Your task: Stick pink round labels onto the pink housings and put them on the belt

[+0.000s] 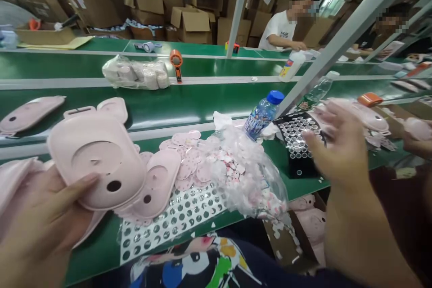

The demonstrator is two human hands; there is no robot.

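My left hand (50, 216) grips a pale pink plastic shell (97, 157), with the thumb across its face. The shell has a round recess, a dark oval spot and a slotted tab on top. My right hand (344, 144) is raised at the right, thumb and fingers apart, the fingers slightly blurred. Just behind it lies a black sheet of round stickers (297, 144). Between my hands are another pink shell (158, 184), a pile of pink round cut-outs (189, 166) and a clear plastic bag of small printed pieces (236, 171). A silvery dotted sticker sheet (168, 220) lies nearest me.
A blue-capped bottle (263, 114) stands behind the bag, beside a slanting metal post (317, 67). A wrapped bundle (135, 74) and an orange handheld fan (176, 65) are farther back. A box of pink parts (308, 229) sits below the edge. Co-workers (280, 29) are across and at right.
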